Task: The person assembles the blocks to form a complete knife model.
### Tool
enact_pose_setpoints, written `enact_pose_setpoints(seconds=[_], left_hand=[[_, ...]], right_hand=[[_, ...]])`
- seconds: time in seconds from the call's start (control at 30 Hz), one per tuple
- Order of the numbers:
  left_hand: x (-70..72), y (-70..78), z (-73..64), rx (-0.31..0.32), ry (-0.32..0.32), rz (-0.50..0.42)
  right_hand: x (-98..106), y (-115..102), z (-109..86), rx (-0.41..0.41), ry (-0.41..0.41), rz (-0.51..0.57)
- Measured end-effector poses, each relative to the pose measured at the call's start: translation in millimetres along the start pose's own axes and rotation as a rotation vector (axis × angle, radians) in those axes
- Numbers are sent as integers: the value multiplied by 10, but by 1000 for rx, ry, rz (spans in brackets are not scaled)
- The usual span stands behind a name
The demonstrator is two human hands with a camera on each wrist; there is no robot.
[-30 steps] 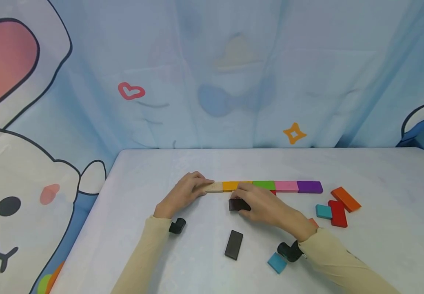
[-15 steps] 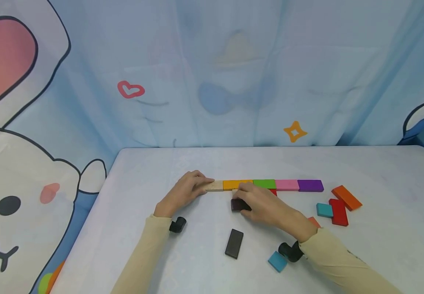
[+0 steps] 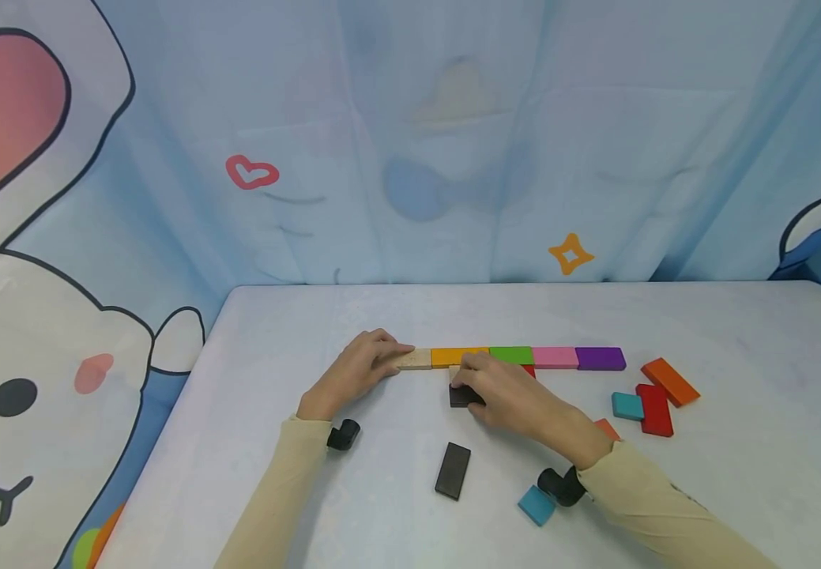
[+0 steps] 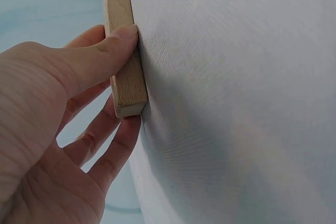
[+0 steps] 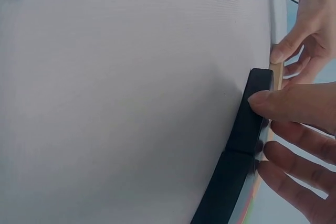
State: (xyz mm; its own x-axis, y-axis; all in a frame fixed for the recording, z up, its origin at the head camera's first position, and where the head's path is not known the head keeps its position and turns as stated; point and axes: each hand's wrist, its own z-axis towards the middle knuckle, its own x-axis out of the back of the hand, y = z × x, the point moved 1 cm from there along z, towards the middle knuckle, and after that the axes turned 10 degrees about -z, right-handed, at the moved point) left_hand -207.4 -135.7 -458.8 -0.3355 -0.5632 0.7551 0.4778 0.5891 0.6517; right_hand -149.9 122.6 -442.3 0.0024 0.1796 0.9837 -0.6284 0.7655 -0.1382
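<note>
My left hand (image 3: 352,373) pinches the natural wood block (image 3: 416,359) at the left end of a row. Its thumb lies along the near face, and the other fingers reach behind and round the end. The row continues with yellow (image 3: 456,357), green (image 3: 511,355), pink (image 3: 555,358) and purple (image 3: 600,359) blocks. In front of it, my right hand (image 3: 517,403) pinches a black block (image 5: 251,111), thumb on the near side. The right wrist view shows a second black block (image 5: 223,187) end to end with it; my hand hides that one in the head view.
A loose black block (image 3: 453,471) lies nearer me. By the right forearm is a blue block (image 3: 537,506). Farther right lie orange (image 3: 670,382), red (image 3: 656,411) and small blue (image 3: 627,405) blocks. A patterned curtain (image 3: 382,118) hangs behind the table.
The black block in my right hand has shifted slightly to the right, and a pale piece behind it has come into sight. The left hand has stayed on the wood block.
</note>
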Motion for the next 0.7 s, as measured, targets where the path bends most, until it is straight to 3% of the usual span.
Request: enact_pose_setpoints(seconds=[0.33, 0.7], left_hand=[[-5, -2, 12, -3, -10, 3], [-8, -7, -7, -10, -1, -13]], right_hand=[[55, 19, -20, -13, -14, 21], [433, 109, -253, -58, 48, 33]])
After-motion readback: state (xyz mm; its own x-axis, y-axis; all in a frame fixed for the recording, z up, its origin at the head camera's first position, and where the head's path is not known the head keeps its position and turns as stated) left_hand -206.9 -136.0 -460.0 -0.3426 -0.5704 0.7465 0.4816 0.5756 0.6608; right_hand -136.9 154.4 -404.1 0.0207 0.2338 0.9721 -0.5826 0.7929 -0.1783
